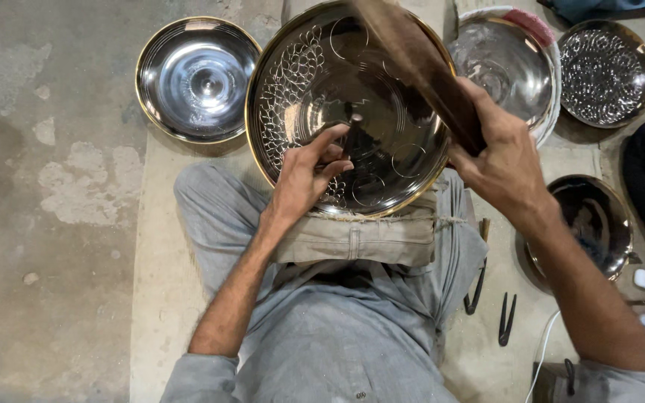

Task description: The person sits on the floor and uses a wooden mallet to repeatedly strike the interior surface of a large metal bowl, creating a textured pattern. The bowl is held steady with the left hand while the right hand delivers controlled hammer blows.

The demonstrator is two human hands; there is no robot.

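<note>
At the far left, bare patched concrete floor is seen, and beside it a pale mat on which the seated person's grey-trousered legs are folded. A plain polished metal bowl with a brass-coloured rim lies flat at the upper left, apart from the work, apparently set aside. The large metal dish is propped at a tilt against a folded cloth pad on the lap, its inner face turned up toward the head camera; a scale-like pattern covers its left portion, while marked circles remain plain elsewhere. The left hand is closed around a small dark punch, pinched between thumb and fingertips with its tip seemingly touching the dish near the centre; the tilt and padding appear to steady the dish beneath it. The right hand is wrapped fully around a wooden mallet, raised above the dish and blurred. To the right, another shiny bowl rests within a cloth-wrapped ring, and a fully patterned bowl lies just beyond it. Lower right, a dark bowl sits by the forearm, and two black pincer-like tools lie on the mat within reach, near a white cable.
</note>
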